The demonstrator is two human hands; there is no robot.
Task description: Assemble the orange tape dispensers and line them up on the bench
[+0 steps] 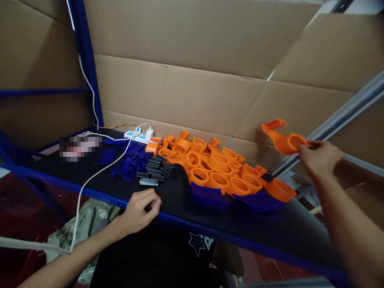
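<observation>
Orange plastic part (285,142) pinched in right hand (319,158) fingers, left hand (139,210) fingers curled at table (180,200) edge, their hold unclear

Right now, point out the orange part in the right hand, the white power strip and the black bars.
orange part (282,143), head view, on its curved body beside the ring.
power strip (138,136), head view, on its white top.
black bars (156,165), head view, on the middle of the pile.

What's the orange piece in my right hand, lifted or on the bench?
Lifted: the right hand holds the orange piece above the bench.
</observation>
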